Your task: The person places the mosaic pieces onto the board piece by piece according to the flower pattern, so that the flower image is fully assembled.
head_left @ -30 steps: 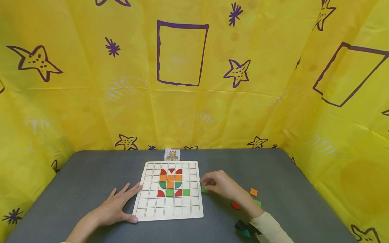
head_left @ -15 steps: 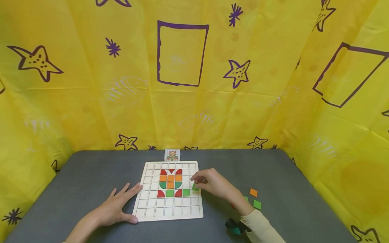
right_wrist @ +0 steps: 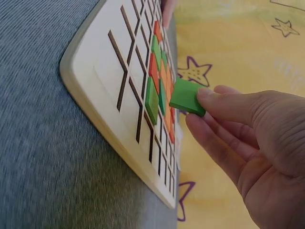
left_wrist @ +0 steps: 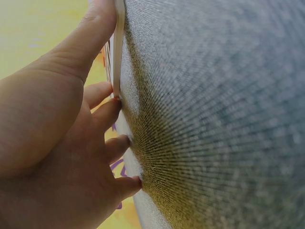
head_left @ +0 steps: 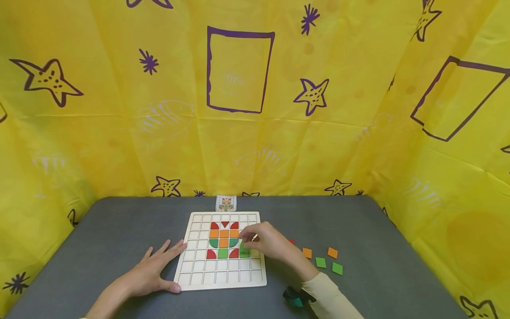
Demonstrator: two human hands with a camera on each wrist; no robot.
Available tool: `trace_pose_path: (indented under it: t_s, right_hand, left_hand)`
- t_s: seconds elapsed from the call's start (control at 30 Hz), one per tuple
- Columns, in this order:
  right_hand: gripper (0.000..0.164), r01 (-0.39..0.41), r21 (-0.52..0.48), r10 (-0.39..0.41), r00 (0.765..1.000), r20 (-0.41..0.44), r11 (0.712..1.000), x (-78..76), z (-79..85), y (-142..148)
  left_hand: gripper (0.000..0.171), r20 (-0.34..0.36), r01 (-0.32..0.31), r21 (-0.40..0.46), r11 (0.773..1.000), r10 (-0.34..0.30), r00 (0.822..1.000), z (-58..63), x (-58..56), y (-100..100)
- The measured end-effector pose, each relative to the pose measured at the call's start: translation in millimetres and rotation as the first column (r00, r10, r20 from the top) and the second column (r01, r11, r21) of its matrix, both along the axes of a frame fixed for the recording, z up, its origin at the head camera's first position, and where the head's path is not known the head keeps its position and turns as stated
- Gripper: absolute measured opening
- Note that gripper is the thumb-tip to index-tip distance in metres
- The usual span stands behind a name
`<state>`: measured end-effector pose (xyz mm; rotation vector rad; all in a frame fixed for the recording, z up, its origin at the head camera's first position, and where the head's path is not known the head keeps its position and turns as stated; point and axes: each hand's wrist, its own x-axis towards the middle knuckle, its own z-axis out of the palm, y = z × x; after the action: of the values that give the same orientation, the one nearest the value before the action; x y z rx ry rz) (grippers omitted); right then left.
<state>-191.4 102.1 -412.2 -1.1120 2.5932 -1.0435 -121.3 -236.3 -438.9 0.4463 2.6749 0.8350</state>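
A white gridded board [head_left: 209, 266] lies on the table, with red, orange and green tiles forming a flower-like pattern. Between thumb and fingers, my right hand [head_left: 264, 241] pinches a green square tile [right_wrist: 187, 97] above the board's right half. In the right wrist view, that tile is raised off the board, near a green square tile [right_wrist: 152, 101] set in a cell. My left hand [head_left: 149, 270] has its fingers spread, touching the board's left edge. The left wrist view shows the thumb against the board's edge and other fingertips on the dark table surface.
Behind the board lies a small pattern card [head_left: 226, 203]. Loose to the right are two orange squares [head_left: 307, 253], two green squares [head_left: 320, 262] and a red piece [head_left: 291, 241], partly hidden by the right arm. A yellow cloth [head_left: 247, 155] hangs behind the table.
My right hand has carried the green square tile leftward from beside the board to over it. More loose tiles show from behind the right forearm. The left hand stays still.
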Motion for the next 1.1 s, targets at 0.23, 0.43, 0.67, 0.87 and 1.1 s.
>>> trace_pose_path:
  t_s: [0.23,0.43,0.67,0.87,1.1]
  right_hand:
    - [0.018,-0.026,-0.011,0.026,1.0,-0.005,1.0,-0.2,-4.8,-12.8]
    - [0.016,-0.052,-0.004,0.052,0.998,-0.022,0.999,0.5,-7.4,-27.5]
    - [0.016,-0.058,-0.02,0.057,0.997,-0.047,0.998,0.7,-6.2,-46.5]
    - [0.014,-0.074,-0.054,0.071,0.996,-0.052,0.996,0.3,-8.0,-61.0]
    - [0.015,-0.097,-0.052,0.092,0.992,-0.088,0.994,-2.7,-11.0,-76.4]
  left_hand:
    - [0.11,0.0,0.002,-0.006,1.0,-0.002,1.0,-0.7,-1.3,0.1]
    - [0.11,-0.001,0.0,-0.007,1.0,0.0,1.0,-0.3,-0.4,0.0]
    - [0.109,-0.019,0.004,0.007,1.0,-0.004,1.0,0.3,1.0,0.3]
    - [0.109,-0.048,0.011,0.02,1.0,-0.01,0.999,-0.4,1.7,-0.6]
    - [0.108,-0.049,0.015,0.022,1.0,-0.014,0.999,-0.8,2.1,-1.5]
